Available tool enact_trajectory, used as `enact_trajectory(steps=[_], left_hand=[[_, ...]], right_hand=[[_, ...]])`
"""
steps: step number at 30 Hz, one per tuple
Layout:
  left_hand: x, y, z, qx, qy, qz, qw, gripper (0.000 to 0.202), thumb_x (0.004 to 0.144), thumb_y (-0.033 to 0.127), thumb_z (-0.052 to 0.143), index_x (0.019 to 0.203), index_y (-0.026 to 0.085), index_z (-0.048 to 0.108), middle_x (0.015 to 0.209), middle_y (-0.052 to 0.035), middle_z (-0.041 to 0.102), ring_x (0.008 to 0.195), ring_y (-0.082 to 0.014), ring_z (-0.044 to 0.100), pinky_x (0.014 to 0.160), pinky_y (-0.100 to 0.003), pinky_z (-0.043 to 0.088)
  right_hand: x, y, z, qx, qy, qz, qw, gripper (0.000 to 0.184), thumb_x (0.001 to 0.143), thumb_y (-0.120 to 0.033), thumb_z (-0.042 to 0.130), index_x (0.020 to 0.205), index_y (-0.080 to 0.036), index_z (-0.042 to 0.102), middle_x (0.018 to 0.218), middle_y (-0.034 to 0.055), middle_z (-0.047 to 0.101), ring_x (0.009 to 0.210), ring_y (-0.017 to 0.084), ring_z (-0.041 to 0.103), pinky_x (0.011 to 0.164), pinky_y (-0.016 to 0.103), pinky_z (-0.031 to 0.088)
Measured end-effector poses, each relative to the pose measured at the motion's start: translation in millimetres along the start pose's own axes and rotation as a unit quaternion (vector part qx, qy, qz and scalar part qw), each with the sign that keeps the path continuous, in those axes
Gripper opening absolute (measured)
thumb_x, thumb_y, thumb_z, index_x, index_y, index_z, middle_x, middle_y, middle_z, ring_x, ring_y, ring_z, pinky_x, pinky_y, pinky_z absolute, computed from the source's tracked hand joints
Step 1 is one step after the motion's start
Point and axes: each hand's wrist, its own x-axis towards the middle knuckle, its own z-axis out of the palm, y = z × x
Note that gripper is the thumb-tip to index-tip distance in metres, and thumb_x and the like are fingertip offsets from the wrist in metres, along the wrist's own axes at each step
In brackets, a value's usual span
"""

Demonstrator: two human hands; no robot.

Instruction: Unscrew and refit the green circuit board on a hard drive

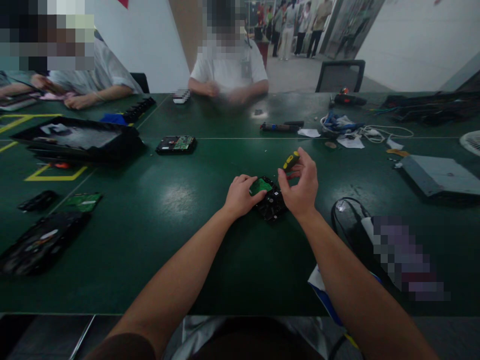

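Observation:
A black hard drive (270,204) with a green circuit board (259,186) on top lies on the dark green table (168,240) in front of me. My left hand (240,195) rests on the drive's left side, fingers curled over the green board. My right hand (300,185) hovers just right of the drive and grips a yellow-and-black screwdriver (291,161), its handle sticking up past my fingers.
Another hard drive (176,144) lies further back. Black trays (75,137) and drive parts (37,242) fill the left side. Cables (348,127), tools and a grey case (438,175) sit at right. Two people sit across the table; a black cord (343,212) loops near my right arm.

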Motion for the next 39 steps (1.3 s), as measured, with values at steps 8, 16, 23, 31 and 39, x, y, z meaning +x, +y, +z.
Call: enact_trajectory(steps=[8, 16, 23, 31, 39], left_hand=[[-0.9, 2.3, -1.5, 0.0, -0.003, 0.002, 1.0, 0.057, 0.092, 0.05, 0.07, 0.137, 0.014, 0.066, 0.124, -0.0141, 0.068, 0.117, -0.0294, 0.06, 0.103, -0.043, 0.051], [-0.2, 0.5, -0.1, 0.002, -0.004, -0.003, 1.0, 0.057, 0.092, 0.052, 0.07, 0.137, 0.017, 0.066, 0.124, -0.0132, 0.068, 0.117, -0.03, 0.06, 0.102, -0.044, 0.052], [-0.3, 0.8, -0.3, 0.001, -0.006, -0.005, 1.0, 0.056, 0.092, 0.052, 0.07, 0.137, 0.019, 0.067, 0.125, -0.0127, 0.068, 0.118, -0.0302, 0.06, 0.102, -0.045, 0.052], [-0.1, -0.7, 1.5, 0.003, -0.003, -0.004, 1.0, 0.055, 0.092, 0.051, 0.071, 0.136, 0.019, 0.067, 0.124, -0.013, 0.069, 0.117, -0.0304, 0.061, 0.102, -0.046, 0.052], [0.0, 0.4, 0.1, 0.001, -0.002, -0.004, 1.0, 0.057, 0.092, 0.051, 0.071, 0.137, 0.017, 0.067, 0.124, -0.0137, 0.068, 0.117, -0.0308, 0.06, 0.102, -0.046, 0.052]], right_hand=[[0.9, -2.7, -2.0, 0.004, -0.008, -0.005, 1.0, 0.071, 0.094, -0.03, 0.061, 0.158, -0.031, 0.033, 0.133, 0.0118, 0.058, 0.092, 0.022, 0.066, 0.073, 0.042, 0.067], [1.0, -3.5, -2.7, 0.01, -0.012, -0.011, 1.0, 0.07, 0.095, -0.029, 0.059, 0.16, -0.032, 0.032, 0.136, 0.0118, 0.056, 0.095, 0.023, 0.065, 0.076, 0.046, 0.067], [2.7, -4.2, -4.3, -0.008, -0.011, -0.011, 1.0, 0.067, 0.096, -0.033, 0.061, 0.158, -0.032, 0.035, 0.128, 0.011, 0.059, 0.095, 0.024, 0.064, 0.075, 0.045, 0.067], [2.2, -4.6, -2.9, -0.011, 0.002, -0.006, 1.0, 0.069, 0.094, -0.031, 0.061, 0.158, -0.03, 0.034, 0.129, 0.0119, 0.057, 0.094, 0.023, 0.064, 0.071, 0.043, 0.067], [3.5, -7.7, -4.1, -0.002, -0.009, -0.012, 1.0, 0.069, 0.095, -0.028, 0.058, 0.159, -0.031, 0.033, 0.131, 0.0123, 0.057, 0.095, 0.023, 0.065, 0.074, 0.044, 0.067]])
